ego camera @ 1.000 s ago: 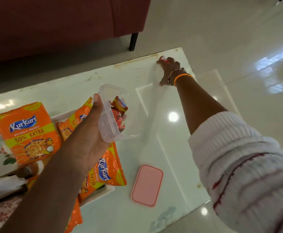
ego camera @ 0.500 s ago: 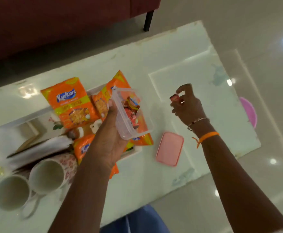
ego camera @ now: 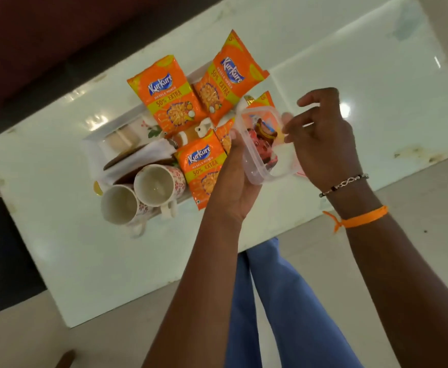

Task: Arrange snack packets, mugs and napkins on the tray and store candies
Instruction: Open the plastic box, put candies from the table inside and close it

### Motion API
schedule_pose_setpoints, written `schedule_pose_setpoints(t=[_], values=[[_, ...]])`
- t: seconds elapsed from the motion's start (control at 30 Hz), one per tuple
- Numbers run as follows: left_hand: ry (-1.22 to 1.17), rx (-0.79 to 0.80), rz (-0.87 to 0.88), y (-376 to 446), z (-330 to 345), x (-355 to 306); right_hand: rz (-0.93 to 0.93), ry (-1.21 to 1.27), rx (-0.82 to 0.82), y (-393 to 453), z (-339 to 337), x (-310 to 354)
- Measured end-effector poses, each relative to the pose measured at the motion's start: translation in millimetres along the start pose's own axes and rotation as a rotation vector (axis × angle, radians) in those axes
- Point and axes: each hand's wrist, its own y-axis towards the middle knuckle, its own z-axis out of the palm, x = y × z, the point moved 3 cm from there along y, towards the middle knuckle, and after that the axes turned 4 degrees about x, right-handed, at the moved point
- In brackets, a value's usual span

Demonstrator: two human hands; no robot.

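Meanwhile the left hand [ego camera: 237,179] gripped a clear plastic container [ego camera: 266,144] from its near side, holding it above the glass table [ego camera: 350,75]; wrapped candies [ego camera: 264,136] lay inside it; the right hand [ego camera: 321,139] hovered at the container's open rim, fingers loosely curled, and whether they pinched anything could not be told; orange snack packets [ego camera: 168,94] lay on the white tray [ego camera: 116,123], with two mugs [ego camera: 156,184] on their sides at its near end and folded napkins [ego camera: 140,155] beside them.
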Motion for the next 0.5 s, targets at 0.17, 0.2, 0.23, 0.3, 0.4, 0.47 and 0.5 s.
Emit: schedule_pose_setpoints(t=[0.17, 0.2, 0.23, 0.3, 0.4, 0.47, 0.5], values=[[-0.036, 0.034, 0.004, -16.4, 0.7, 3.4, 0.243, -0.107, -0.249, 9.9, -5.6, -81.8], [-0.024, 0.045, 0.017, -18.4, -1.3, 3.5, 0.312, -0.153, -0.223, 14.1, 0.0, -100.4], [-0.025, 0.054, 0.023, -19.6, -3.8, 3.6, 0.372, -0.187, -0.184, 19.1, 8.3, -114.6], [-0.022, 0.076, 0.022, -21.2, -10.3, 6.2, 0.467, -0.257, -0.111, 25.8, 24.2, -132.2], [-0.024, 0.102, 0.029, -26.9, -21.0, 9.6, 0.455, -0.502, -0.038, 33.6, 42.4, -145.0], [-0.023, 0.081, 0.012, -34.7, -26.3, 11.4, 0.419, -0.567, -0.043, 35.9, 45.3, -146.9], [-0.01, 0.074, 0.009, -38.5, -27.8, 11.8, 0.409, -0.557, -0.037, 35.3, 45.2, -147.1]])
